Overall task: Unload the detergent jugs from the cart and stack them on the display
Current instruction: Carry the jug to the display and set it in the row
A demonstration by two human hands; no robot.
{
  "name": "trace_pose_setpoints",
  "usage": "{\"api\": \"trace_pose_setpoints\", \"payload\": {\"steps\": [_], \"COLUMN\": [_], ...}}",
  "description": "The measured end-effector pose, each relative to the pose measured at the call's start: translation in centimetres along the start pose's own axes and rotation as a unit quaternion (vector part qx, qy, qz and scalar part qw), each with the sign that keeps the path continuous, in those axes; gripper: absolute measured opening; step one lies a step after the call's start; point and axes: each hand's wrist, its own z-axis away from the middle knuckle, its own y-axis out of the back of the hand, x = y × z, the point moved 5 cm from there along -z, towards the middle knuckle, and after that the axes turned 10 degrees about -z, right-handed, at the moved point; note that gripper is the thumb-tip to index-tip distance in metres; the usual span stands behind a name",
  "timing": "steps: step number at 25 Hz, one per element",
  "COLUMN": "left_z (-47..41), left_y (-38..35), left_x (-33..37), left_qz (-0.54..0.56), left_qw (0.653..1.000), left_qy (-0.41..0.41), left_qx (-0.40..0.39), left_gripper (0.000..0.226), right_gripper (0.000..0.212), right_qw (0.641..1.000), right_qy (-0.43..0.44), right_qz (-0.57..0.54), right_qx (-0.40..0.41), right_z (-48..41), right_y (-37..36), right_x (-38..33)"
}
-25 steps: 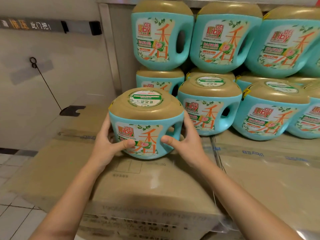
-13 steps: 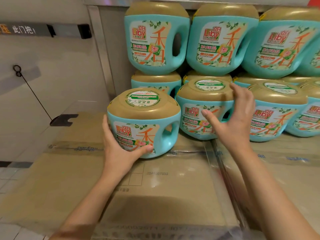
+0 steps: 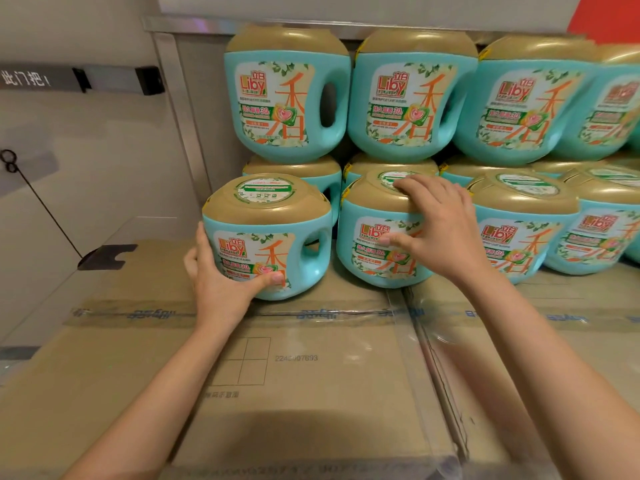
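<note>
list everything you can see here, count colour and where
held jug: one, teal with gold cap, front left on the cartons
neighbouring jug: one, teal and gold, just right of it
other jugs: at least nine more, same colours, front row right, a row behind, a row stacked on top
cartons: at least two, brown, taped, under the jugs
door bar: one, black and grey, upper left
red panel: one, top right corner
left hand: grips the held jug's left side, thumb on its label
right hand: fingers over the neighbouring jug's cap, thumb on its label
</note>
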Motion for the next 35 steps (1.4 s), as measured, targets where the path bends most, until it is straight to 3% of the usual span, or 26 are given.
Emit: {"api": "trace_pose_setpoints", "payload": {"steps": [8,19,22,25,28,30,35], "left_z": [-0.2,1.4,1.4,1.3,1.1,0.9,0.5], "left_y": [-2.0,-2.7,-2.4,-2.3,-2.7,-2.8,-3.0], "left_x": [1.0,1.0,0.7,0.0,-0.3,-0.5,-1.1], "left_qz": [0.033,0.036,0.043,0.061,0.084,0.089,0.119], "left_qw": [0.998,0.999,0.998,0.997,0.996,0.995,0.992], "left_qy": [-0.004,-0.016,-0.025,-0.022,-0.013,-0.011,0.005], "left_qx": [0.053,0.030,0.035,0.032,0.028,0.035,0.027], "left_gripper": [0.130,0.124,0.116,0.111,0.108,0.107,0.107], "right_gripper": [0.081,0.083,0.081,0.072,0.089,0.104,0.118], "right_qw": [1.000,0.999,0.999,0.977,0.905,0.889,0.896], "right_qy": [0.011,0.027,0.013,-0.085,-0.271,-0.317,-0.299], "right_qz": [0.000,0.020,-0.023,-0.095,-0.166,-0.210,-0.231], "right_qx": [0.004,-0.006,0.032,0.172,0.285,0.255,0.235], "right_z": [0.0,-0.1,1.3,4.0,6.8,7.8,7.8], "right_y": [0.3,0.2,0.5,2.7,5.1,4.9,3.9], "right_x": [-0.1,0.5,0.7,4.5,11.2,13.8,15.1]}}
